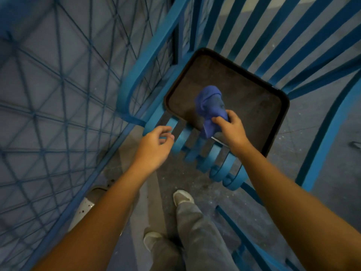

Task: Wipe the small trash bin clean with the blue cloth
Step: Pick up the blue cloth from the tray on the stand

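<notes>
The small trash bin is a dark, rounded-rectangle container seen from above, resting on the slatted seat of a blue metal bench. My right hand is at the bin's near rim, shut on the bunched blue cloth, which hangs over the bin's dark inside. My left hand hovers left of the bin above the front ends of the bench slats, fingers loosely curled and apart, holding nothing.
The blue bench has curled slat ends at the front and a slatted back at top right. A blue mesh table or panel fills the left. My legs and pale shoes stand on the speckled grey floor below.
</notes>
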